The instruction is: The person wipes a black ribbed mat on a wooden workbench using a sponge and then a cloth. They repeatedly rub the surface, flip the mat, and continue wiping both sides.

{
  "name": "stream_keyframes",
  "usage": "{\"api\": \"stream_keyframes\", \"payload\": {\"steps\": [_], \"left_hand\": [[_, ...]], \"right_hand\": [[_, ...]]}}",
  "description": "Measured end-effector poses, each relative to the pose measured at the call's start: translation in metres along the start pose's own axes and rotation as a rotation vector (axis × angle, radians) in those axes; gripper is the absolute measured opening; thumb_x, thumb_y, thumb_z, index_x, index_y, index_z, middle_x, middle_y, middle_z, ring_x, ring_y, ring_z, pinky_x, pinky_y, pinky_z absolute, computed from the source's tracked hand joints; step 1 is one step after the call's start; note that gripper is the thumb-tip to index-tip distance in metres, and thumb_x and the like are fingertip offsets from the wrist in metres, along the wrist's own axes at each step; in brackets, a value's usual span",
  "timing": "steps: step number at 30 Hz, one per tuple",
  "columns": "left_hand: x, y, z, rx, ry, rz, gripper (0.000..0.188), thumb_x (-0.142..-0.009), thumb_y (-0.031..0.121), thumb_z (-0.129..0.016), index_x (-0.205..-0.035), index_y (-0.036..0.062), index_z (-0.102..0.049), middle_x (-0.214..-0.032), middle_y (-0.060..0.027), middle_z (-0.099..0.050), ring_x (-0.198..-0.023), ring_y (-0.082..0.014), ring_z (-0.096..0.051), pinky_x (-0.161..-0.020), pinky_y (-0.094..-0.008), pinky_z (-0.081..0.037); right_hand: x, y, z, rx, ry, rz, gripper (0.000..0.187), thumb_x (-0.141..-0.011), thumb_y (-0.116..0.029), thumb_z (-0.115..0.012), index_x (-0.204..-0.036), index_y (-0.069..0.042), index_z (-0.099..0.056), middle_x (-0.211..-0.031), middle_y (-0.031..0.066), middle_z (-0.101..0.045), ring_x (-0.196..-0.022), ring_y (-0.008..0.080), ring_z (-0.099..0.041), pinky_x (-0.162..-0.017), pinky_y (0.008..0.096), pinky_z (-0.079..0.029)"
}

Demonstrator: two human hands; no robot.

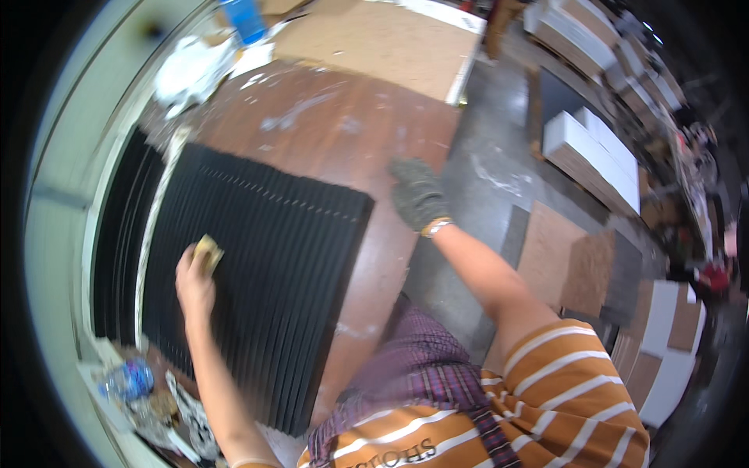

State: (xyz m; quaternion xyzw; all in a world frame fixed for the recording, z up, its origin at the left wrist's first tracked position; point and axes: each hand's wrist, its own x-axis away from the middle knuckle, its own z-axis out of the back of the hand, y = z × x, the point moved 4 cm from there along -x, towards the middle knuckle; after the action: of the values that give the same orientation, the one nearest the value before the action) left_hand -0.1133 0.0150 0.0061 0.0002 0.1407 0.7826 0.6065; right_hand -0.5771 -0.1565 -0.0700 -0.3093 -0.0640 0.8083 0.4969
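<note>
The left hand (195,290) pinched a yellow block (208,254) at nine o'clock; how the right hand (420,196) gripped, at two, was too blurry to tell.

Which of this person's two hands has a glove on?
The right hand: it wears a dark grey-green glove, while the left hand is bare and holds a small yellowish block.

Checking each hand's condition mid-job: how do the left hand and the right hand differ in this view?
The left hand is bare; the right hand wears a dark grey-green glove.
The left hand grips a small yellow pad; the right hand shows no object.
The left hand is over the black strips; the right hand appears by the table's right edge.
Both extend in front of the person.
</note>
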Motion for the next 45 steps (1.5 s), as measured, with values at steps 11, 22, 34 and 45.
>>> {"api": "stream_keyframes", "payload": {"steps": [11,22,34,45], "left_hand": [[0.228,-0.161,0.062,-0.13,-0.126,0.343,0.052,-0.083,-0.012,-0.057,-0.132,0.0037,-0.062,-0.139,-0.0193,-0.056,-0.129,-0.0362,-0.054,-0.111,-0.0404,-0.041],[0.231,-0.117,0.079,-0.143,0.102,0.334,0.044,-0.08,-0.004,-0.06,-0.122,0.0025,-0.069,-0.141,-0.0196,-0.057,-0.129,-0.0388,-0.055,-0.112,-0.0426,-0.041],[0.305,-0.137,0.118,-0.33,0.012,0.587,0.036,-0.076,-0.005,-0.062,-0.107,0.0061,-0.077,-0.129,-0.015,-0.065,-0.115,-0.0382,-0.059,-0.103,-0.0439,-0.047],[0.277,-0.084,0.091,-0.101,-0.017,0.298,0.034,-0.075,-0.008,-0.062,-0.103,0.0063,-0.074,-0.124,-0.0123,-0.067,-0.12,-0.0347,-0.06,-0.101,-0.0455,-0.048]], "right_hand": [[0.0,-0.003,0.023,-0.005,0.059,-0.012,0.039,-0.081,-0.008,-0.064,-0.119,-0.005,-0.066,-0.12,0.0188,-0.066,-0.116,0.0387,-0.059,-0.102,0.047,-0.046],[0.006,0.025,-0.006,0.064,0.01,0.072,0.037,-0.09,-0.012,-0.056,-0.125,-0.006,-0.067,-0.135,0.0188,-0.063,-0.128,0.0366,-0.057,-0.113,0.0466,-0.04],[0.0,0.024,-0.011,0.074,-0.119,-0.022,0.043,-0.088,-0.015,-0.061,-0.13,-0.007,-0.064,-0.139,0.0152,-0.061,-0.131,0.034,-0.054,-0.113,0.0433,-0.04],[0.0,0.035,-0.019,0.103,-0.155,0.003,0.045,-0.092,-0.015,-0.058,-0.136,-0.006,-0.061,-0.143,0.0162,-0.058,-0.134,0.0337,-0.052,-0.116,0.0423,-0.038]]}}
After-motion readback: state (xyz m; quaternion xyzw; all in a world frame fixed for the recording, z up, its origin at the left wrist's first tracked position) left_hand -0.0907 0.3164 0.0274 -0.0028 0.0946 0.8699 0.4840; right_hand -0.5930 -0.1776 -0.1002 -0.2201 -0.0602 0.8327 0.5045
